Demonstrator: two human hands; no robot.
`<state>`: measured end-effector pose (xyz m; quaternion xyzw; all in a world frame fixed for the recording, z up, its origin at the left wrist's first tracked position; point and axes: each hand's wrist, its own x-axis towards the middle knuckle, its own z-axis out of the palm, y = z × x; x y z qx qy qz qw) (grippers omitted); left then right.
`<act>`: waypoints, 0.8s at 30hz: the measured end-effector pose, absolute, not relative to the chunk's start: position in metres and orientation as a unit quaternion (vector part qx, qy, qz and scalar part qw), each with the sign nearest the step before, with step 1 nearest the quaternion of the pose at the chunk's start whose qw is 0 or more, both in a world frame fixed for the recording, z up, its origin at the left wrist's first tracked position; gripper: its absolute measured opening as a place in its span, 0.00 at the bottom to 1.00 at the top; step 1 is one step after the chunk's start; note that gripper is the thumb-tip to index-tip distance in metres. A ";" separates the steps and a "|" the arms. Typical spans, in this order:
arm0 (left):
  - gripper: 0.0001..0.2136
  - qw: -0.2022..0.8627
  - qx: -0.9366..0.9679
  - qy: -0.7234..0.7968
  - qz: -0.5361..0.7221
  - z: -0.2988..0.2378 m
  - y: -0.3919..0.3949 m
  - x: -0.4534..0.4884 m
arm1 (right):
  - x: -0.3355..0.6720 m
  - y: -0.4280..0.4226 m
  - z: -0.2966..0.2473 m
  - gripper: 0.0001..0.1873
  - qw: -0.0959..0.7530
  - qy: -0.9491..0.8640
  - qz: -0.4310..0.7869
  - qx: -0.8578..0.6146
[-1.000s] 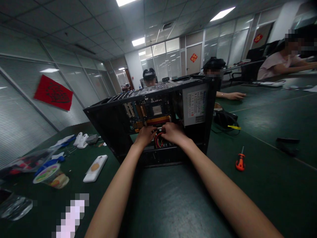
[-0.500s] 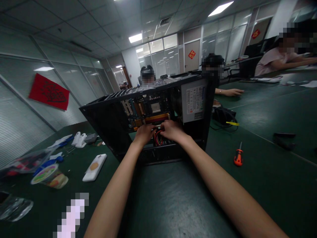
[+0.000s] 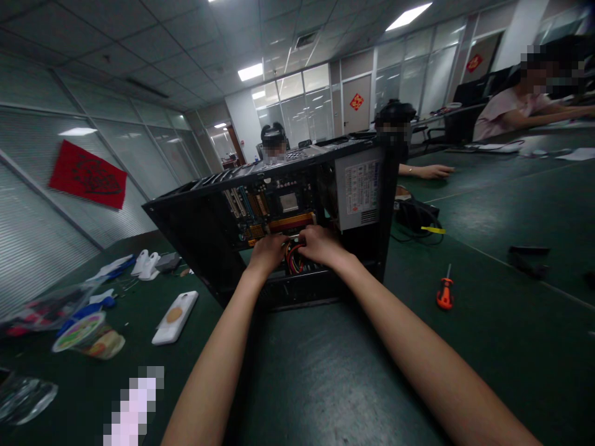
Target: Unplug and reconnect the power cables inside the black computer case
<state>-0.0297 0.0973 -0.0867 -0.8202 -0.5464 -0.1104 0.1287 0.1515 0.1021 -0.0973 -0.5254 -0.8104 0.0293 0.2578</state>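
Our left hand (image 3: 269, 253) and right hand (image 3: 321, 244) curl half-closed by the wires (image 3: 294, 259) inside one computer case (image 3: 302, 288), tips hidden, so we can't tell what they grip. One screwdriver (image 3: 445, 294) lies right of the case.

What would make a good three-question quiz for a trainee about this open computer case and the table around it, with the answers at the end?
1. Multiple choice: which tool lies on the green table, to the right of the computer case as pictured?
A) A hammer
B) A screwdriver
C) A pair of pliers

2. True or false: the left hand and the right hand are both at the case's open side, close to the coloured wires.

3. Fill in: as pictured, the boxy grey power supply sits in the case's upper ____ corner.

Key: 1. B; 2. True; 3. right.
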 end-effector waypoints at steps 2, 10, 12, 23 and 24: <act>0.13 0.131 -0.821 -0.545 -0.112 -0.087 0.098 -0.030 | 0.152 0.103 -0.098 0.10 0.257 -0.811 0.027 -0.525; 0.14 0.144 -0.822 -0.539 -0.113 -0.085 0.094 -0.029 | 0.151 0.104 -0.098 0.12 0.248 -0.812 0.021 -0.527; 0.14 0.145 -0.822 -0.540 -0.104 -0.084 0.094 -0.029 | 0.151 0.104 -0.098 0.12 0.248 -0.814 0.017 -0.524; 0.15 0.173 -0.809 -0.557 -0.071 -0.082 0.098 -0.023 | 0.151 0.100 -0.095 0.12 0.242 -0.813 0.020 -0.529; 0.15 0.175 -0.808 -0.558 -0.070 -0.081 0.098 -0.023 | 0.152 0.100 -0.095 0.11 0.241 -0.814 0.020 -0.528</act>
